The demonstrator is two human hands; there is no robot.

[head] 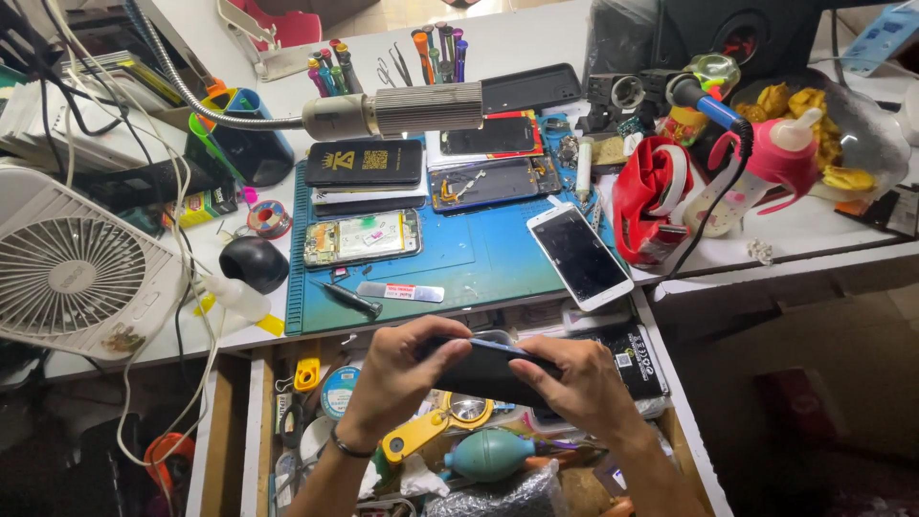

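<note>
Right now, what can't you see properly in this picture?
- Dark phone, head view: both hands cover its ends; the left hand and right hand hide its face.
- Open drawer: forearms and the bottom edge cut off its contents.
- White fan: cut off by the left edge.
- Tool tips in the rack: too small to tell apart.

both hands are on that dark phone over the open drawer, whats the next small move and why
Probably slide the right hand thumb further along the top edge of the dark phone while the left hand steadies the other end. Both thumbs already press on that edge, where a thin blue strip shows, and the phone is held above the open drawer.
</note>
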